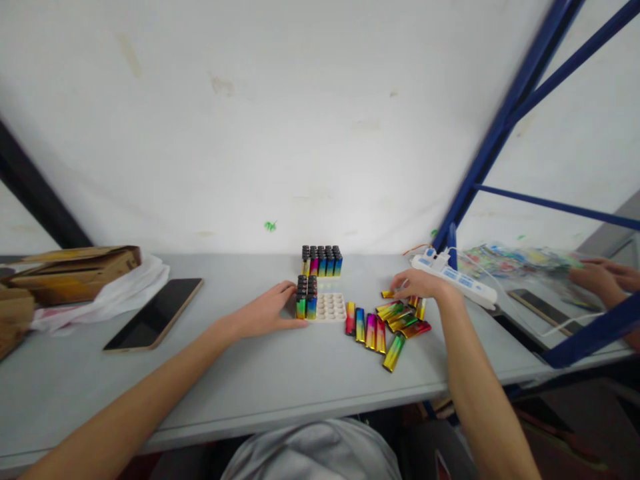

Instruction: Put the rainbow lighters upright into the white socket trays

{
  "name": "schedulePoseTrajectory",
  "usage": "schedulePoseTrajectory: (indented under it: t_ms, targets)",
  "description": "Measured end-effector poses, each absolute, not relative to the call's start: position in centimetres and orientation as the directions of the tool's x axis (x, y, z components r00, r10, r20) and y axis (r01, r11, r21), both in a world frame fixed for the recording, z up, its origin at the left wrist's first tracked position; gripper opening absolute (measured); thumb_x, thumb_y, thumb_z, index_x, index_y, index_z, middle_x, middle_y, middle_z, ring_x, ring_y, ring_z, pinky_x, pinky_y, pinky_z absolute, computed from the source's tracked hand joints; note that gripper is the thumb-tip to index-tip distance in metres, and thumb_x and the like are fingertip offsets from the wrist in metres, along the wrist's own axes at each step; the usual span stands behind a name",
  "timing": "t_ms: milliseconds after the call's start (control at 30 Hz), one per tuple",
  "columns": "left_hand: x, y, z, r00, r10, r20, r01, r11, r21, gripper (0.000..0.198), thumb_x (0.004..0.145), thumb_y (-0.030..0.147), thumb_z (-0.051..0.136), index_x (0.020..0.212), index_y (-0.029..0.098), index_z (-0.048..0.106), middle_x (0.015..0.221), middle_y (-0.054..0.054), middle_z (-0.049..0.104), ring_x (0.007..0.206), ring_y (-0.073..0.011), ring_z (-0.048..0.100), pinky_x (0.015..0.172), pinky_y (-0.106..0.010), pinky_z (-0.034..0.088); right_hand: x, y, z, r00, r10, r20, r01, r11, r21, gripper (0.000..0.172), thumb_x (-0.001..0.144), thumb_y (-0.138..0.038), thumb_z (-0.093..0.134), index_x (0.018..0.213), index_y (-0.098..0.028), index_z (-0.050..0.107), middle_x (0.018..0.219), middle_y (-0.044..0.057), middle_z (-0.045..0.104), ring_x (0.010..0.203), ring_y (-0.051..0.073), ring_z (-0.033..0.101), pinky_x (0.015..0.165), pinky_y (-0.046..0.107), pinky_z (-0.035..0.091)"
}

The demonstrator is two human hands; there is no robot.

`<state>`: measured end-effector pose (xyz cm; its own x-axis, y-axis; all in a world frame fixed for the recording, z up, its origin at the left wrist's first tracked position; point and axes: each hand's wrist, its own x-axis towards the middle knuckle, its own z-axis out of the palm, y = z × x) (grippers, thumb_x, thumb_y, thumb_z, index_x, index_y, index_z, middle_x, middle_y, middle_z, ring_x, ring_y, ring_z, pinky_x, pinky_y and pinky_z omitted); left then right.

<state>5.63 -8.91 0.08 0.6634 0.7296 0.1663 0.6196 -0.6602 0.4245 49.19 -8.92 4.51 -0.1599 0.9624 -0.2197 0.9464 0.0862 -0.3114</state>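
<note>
My left hand [267, 310] wraps the left side of a white tray [331, 308] with round holes, thumb along its front edge and fingers behind. Lighters [307, 298] with black tops and rainbow bodies stand upright in the tray's left columns; the other holes show bare. At the right, my right hand [417, 283] is closed at the far side of a loose pile, its fingertips on a yellow metallic lighter [387, 294] that sticks out to the left. More shiny loose lighters [395, 351] lie flat between the tray and my right forearm, some in a row, others overlapping.
Behind the tray stands a full block of upright lighters [323, 261]. A phone [156, 313], a white bag [107, 293] and cardboard boxes [80, 273] lie left. A power strip [457, 275] and blue frame [500, 133] are right; beyond, another person's hands [605, 277] handle clear plastic.
</note>
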Motion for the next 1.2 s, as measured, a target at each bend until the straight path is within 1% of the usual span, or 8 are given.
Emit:
schedulePoseTrajectory:
  t_ms: [133, 267, 400, 567, 733, 867, 1067, 1200]
  targets:
    - [5.6, -8.9, 0.0, 0.661, 0.734, 0.156, 0.627, -0.655, 0.421, 0.074, 0.084, 0.069, 0.072, 0.134, 0.017, 0.06, 0.143, -0.018, 0.06, 0.132, -0.0357, 0.059, 0.12, -0.047, 0.045, 47.9, -8.5, 3.7, -0.246, 0.968, -0.048, 0.884, 0.203, -0.42, 0.021, 0.08, -0.034, 0.078, 0.095, -0.02, 0.074, 0.1, 0.009, 0.081, 0.091, 0.025, 0.074, 0.082, 0.032, 0.055]
    - [5.7, -8.9, 0.0, 0.669, 0.719, 0.191, 0.592, -0.67, 0.447, 0.071, 0.082, 0.069, 0.074, 0.133, 0.021, 0.062, 0.142, -0.015, 0.061, 0.13, -0.0347, 0.06, 0.118, -0.048, 0.046, 45.3, -8.5, 3.5, -0.263, 0.95, 0.166, 0.753, 0.31, -0.581, 0.034, 0.097, -0.05, 0.059, 0.109, -0.019, 0.066, 0.076, 0.003, 0.074, 0.069, 0.019, 0.065, 0.069, 0.03, 0.049]
    - [5.7, -9.0, 0.2, 0.659, 0.734, 0.161, 0.613, -0.649, 0.45, 0.073, 0.083, 0.067, 0.075, 0.136, 0.02, 0.06, 0.143, -0.016, 0.06, 0.133, -0.0349, 0.058, 0.12, -0.049, 0.044, 42.1, -8.2, 3.4, -0.182, 0.898, 0.401, 0.585, 0.427, -0.689, 0.046, 0.092, -0.063, 0.063, 0.105, -0.019, 0.071, 0.07, -0.001, 0.063, 0.06, 0.015, 0.049, 0.06, 0.028, 0.038]
    - [5.9, -9.2, 0.4, 0.655, 0.744, 0.128, 0.63, -0.632, 0.451, 0.075, 0.083, 0.066, 0.075, 0.135, 0.015, 0.06, 0.144, -0.019, 0.058, 0.135, -0.0362, 0.057, 0.12, -0.049, 0.044, 38.6, -8.1, 2.6, -0.119, 0.927, 0.355, 0.24, 0.373, -0.896, 0.052, 0.087, -0.071, 0.067, 0.079, -0.02, 0.065, 0.067, -0.001, 0.056, 0.063, 0.015, 0.049, 0.061, 0.028, 0.041]
    - [5.9, -9.1, 0.4, 0.665, 0.73, 0.161, 0.604, -0.651, 0.46, 0.071, 0.082, 0.065, 0.077, 0.133, 0.018, 0.062, 0.141, -0.017, 0.061, 0.132, -0.0364, 0.059, 0.118, -0.049, 0.045, 35.6, -9.2, 2.2, -0.277, 0.929, 0.244, -0.06, 0.237, -0.97, 0.052, 0.092, -0.075, 0.06, 0.091, -0.023, 0.058, 0.071, -0.003, 0.055, 0.058, 0.013, 0.051, 0.059, 0.027, 0.045]
    - [5.9, -9.1, 0.4, 0.655, 0.737, 0.165, 0.602, -0.641, 0.476, 0.073, 0.08, 0.065, 0.079, 0.134, 0.018, 0.062, 0.143, -0.017, 0.061, 0.133, -0.037, 0.059, 0.118, -0.049, 0.045, 33.6, -9.7, 1.9, -0.199, 0.961, 0.19, 0.011, 0.196, -0.98, 0.057, 0.088, -0.08, 0.06, 0.081, -0.025, 0.047, 0.061, -0.01, 0.032, 0.047, 0.009, 0.025, 0.046, 0.024, 0.024]
    - [5.8, -9.1, 0.3, 0.658, 0.729, 0.188, 0.592, -0.655, 0.47, 0.074, 0.081, 0.067, 0.077, 0.134, 0.017, 0.063, 0.139, -0.017, 0.063, 0.13, -0.0368, 0.061, 0.117, -0.049, 0.046, 32.8, -9.3, 0.7, -0.021, 0.934, 0.356, 0.436, 0.329, -0.838, 0.056, 0.089, -0.068, 0.052, 0.057, -0.025, 0.034, 0.055, -0.005, 0.031, 0.055, 0.012, 0.031, 0.054, 0.028, 0.025]
    - [5.8, -9.0, 0.2, 0.659, 0.731, 0.175, 0.598, -0.651, 0.467, 0.076, 0.08, 0.068, 0.077, 0.133, 0.016, 0.063, 0.139, -0.019, 0.063, 0.13, -0.0378, 0.06, 0.118, -0.05, 0.045, 32.6, -9.5, 0.8, -0.005, 0.915, 0.404, 0.518, 0.348, -0.781, 0.044, 0.085, -0.052, 0.049, 0.057, -0.026, 0.028, 0.056, -0.005, 0.025, 0.056, 0.011, 0.027, 0.055, 0.029, 0.02]
